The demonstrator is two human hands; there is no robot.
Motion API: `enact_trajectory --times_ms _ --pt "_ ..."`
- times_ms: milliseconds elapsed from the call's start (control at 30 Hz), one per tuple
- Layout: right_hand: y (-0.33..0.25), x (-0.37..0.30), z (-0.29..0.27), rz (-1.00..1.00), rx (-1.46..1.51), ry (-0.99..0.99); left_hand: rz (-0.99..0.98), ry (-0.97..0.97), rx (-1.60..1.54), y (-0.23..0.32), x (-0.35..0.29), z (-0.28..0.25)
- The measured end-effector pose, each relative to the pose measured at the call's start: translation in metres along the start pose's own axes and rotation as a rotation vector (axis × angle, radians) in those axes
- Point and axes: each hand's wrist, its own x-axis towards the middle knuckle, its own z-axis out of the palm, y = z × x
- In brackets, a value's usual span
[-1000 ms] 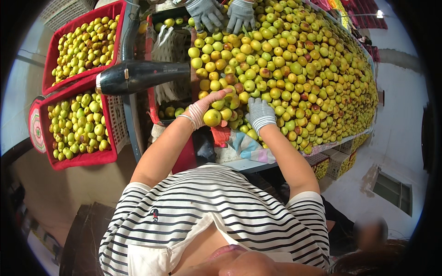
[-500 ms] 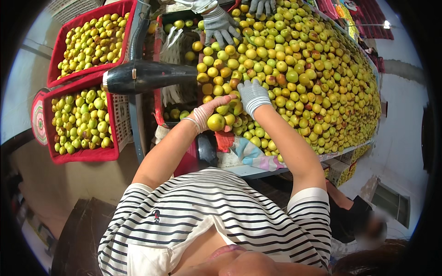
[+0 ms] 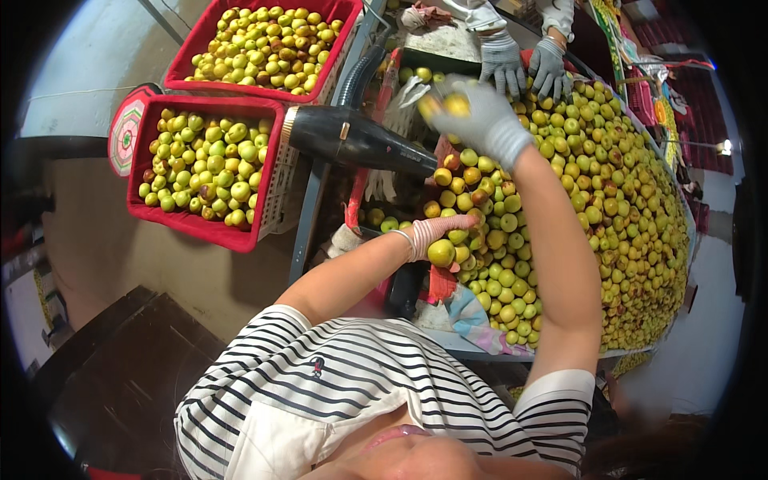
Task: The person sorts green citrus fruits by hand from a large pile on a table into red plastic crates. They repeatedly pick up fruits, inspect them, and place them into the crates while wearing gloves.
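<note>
Now our left hand [image 3: 436, 233], in a pinkish striped glove, stays curled at the near edge of the heap, cupping several pieces of green-yellow fruit [image 3: 441, 254] with the thumb laid over them. Just below it, a red cloth [image 3: 442, 283] and a pastel cloth [image 3: 482, 320] lie along the worktop [image 3: 464, 346] edge.

Our right hand [image 3: 485, 122] has made the big change: half a second ago it was down on the heap, touching fruit right beside the left fingertips. It has since risen and reached forward, beyond the left hand, and is blurred. Its fingers close around at least one yellow piece, perhaps two. For our work, we read this as a picked portion carried away from the heap while the left hand keeps its own share.

Between our hands and off to their left points a black blower [image 3: 352, 146], its nozzle near the heap's edge. The main heap [image 3: 620, 220] spreads to the right of both hands. Farther left sit a near red-lined crate [image 3: 192, 224] and a far red-lined crate [image 3: 232, 92], both well filled. Past our right hand, a co-worker's two grey gloves [image 3: 502, 62] rest at the heap's far edge; whether they grip anything we cannot tell.
</note>
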Motion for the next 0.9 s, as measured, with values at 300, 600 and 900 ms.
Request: enact_trajectory --times_ms 300,600,900 --pt "0.035 0.019 0.019 -0.242 0.118 0.476 0.218 -0.267 -0.040 0.008 -0.055 0.005" --pt "0.108 -0.212 0.123 -0.003 -0.390 -0.099 0.803 0.129 0.017 0.024 -0.295 -0.109" --pt "0.117 -0.162 0.171 0.097 -0.245 0.175 1.142 0.497 -0.585 0.051 -0.332 -0.267"
